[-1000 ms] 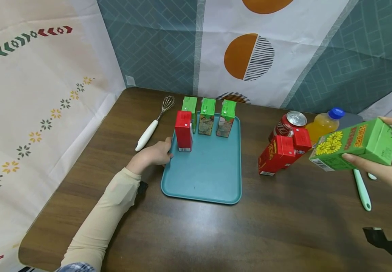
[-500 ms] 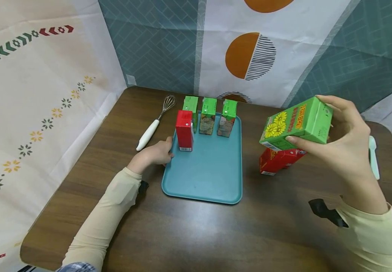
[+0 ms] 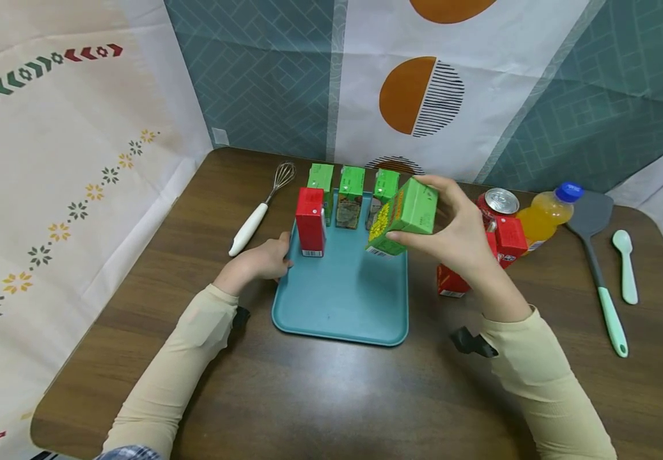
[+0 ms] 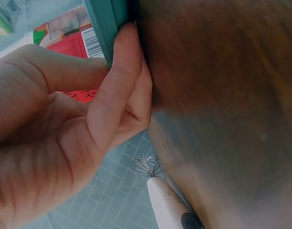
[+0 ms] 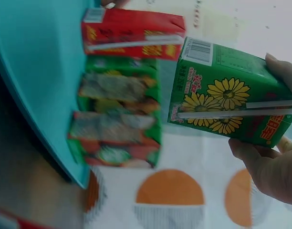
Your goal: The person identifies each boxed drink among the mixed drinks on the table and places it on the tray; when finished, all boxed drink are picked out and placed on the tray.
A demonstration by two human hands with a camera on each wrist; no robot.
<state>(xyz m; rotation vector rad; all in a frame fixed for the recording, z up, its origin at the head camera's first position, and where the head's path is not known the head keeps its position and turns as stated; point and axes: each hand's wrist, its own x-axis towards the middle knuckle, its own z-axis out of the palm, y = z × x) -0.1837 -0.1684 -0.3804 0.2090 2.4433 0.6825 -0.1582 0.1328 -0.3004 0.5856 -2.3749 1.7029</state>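
Observation:
My right hand (image 3: 452,230) grips a green drink carton (image 3: 405,214) with yellow flowers, tilted above the right side of the teal tray (image 3: 343,300). A straw is stuck to that carton, as the right wrist view shows. My left hand (image 3: 259,260) pinches the tray's left rim (image 4: 102,28) between thumb and fingers. Along the tray's back stand three green cartons, a left one (image 3: 321,176), a middle one (image 3: 350,198) and a right one (image 3: 385,185), the last partly hidden by the held carton. A red carton (image 3: 311,223) stands in front of the left one.
Right of the tray stand red cartons (image 3: 509,239), a cola can (image 3: 500,201) and an orange drink bottle (image 3: 545,211). Farther right lie a grey spatula (image 3: 596,268) with a mint handle and a mint spoon (image 3: 626,265). A whisk (image 3: 256,220) lies left of the tray.
My right hand has carried the green carton leftward from the table's right side to above the tray. My left hand stays on the tray's rim.

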